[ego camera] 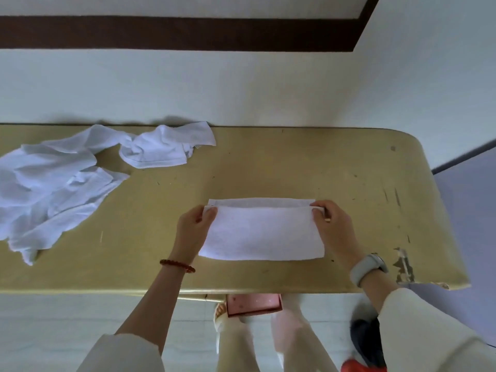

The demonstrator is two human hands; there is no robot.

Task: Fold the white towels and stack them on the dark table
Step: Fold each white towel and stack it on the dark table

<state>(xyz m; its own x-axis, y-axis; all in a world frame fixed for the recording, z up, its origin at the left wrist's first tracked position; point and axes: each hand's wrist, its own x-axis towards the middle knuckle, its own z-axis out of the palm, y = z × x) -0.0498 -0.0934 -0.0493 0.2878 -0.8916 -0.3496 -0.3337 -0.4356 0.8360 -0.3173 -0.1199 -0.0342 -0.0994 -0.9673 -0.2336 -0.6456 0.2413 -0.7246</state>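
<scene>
the towel (261, 232) lay near the front edge of the table (295, 162), long axis running left to right. your left hand (194, 226) and right hand (332, 221) each pinched an end of its folded-over upper layer, equally near. loose towels (53, 189) sat heaped far left; no container held any.

Tan table (268, 162) bearing folded towel (261, 234), crumpled towels (53, 189)
</scene>
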